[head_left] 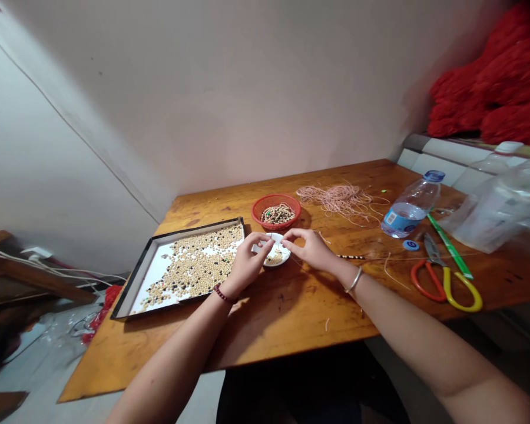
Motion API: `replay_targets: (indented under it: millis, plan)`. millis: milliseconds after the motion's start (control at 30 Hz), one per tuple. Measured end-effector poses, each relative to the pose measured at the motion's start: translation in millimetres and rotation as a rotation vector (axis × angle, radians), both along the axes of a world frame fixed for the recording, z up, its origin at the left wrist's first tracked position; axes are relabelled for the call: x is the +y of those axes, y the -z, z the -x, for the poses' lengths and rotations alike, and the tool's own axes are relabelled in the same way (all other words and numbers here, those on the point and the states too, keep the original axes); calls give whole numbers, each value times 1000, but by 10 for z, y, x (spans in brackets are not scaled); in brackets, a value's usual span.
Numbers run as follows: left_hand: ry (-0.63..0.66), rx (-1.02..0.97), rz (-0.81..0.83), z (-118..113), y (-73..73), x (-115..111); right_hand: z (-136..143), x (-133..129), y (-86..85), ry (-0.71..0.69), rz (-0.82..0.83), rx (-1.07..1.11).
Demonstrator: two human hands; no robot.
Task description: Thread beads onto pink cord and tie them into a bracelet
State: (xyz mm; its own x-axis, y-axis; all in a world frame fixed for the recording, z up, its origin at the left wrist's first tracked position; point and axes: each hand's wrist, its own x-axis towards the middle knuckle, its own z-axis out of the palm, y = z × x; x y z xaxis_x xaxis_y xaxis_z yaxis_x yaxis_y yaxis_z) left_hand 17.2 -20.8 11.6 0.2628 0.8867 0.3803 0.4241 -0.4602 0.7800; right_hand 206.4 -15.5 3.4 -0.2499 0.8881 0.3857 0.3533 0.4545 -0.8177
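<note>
Over a small white dish (281,254) with a few beads in it, my two hands face each other, fingertips a short gap apart. My left hand (247,262) is closed in a pinch; a thin dark strand shows at its fingertips, too fine to make out. My right hand (310,248) pinches thumb to forefinger on what looks like a thin cord. Past the right wrist, a strung row of black and pale beads (351,257) lies on a cord running right. Left of my hands is a black-edged tray (135,272) holding many pale, black and few green beads.
Behind the dish stands a red basket (276,200) with strung beads. Pink cord (335,198) lies tangled on the wooden table (265,330). To the right are a water bottle (408,209), its blue cap (410,245), scissors (446,282), a green strip (450,246) and plastic bags (503,206).
</note>
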Motion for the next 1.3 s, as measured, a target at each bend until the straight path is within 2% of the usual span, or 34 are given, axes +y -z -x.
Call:
replay_targets:
  millis: [133, 233, 400, 500, 700, 800, 900, 967, 1067, 1167, 1233, 1300]
  plan:
    - [163, -19, 136, -17, -26, -31, 3, -9, -8, -21, -21, 4]
    - [180, -36, 210, -7, -69, -46, -6, 4, -7, 25, -32, -7]
    - [176, -270, 388, 59, -103, -8, -55, 69, 23, 143, -69, -57]
    - [104, -383, 378, 103, -82, 45, -89, 124, 59, 242, -74, -93]
    - [-44, -421, 305, 144, -55, 109, -144, 191, 126, 352, -48, -153]
    - [-55, -416, 295, 139, -80, 96, -165, 191, 130, 402, -9, -201]
    - [14, -314, 302, 124, -122, 58, -166, 171, 100, 413, 16, -259]
    - [104, -208, 313, 112, -146, 20, -145, 144, 68, 350, -30, -192]
    - [269, -69, 358, 99, -166, -37, -81, 86, 25, 57, -29, 104]
    - [350, -15, 384, 96, -166, -66, -8, 29, 18, -270, 239, 412]
    - [341, -4, 365, 99, -161, -63, 27, 5, 34, -405, 486, 533]
    - [320, 2, 343, 103, -154, -50, 46, -8, 50, -481, 686, 559]
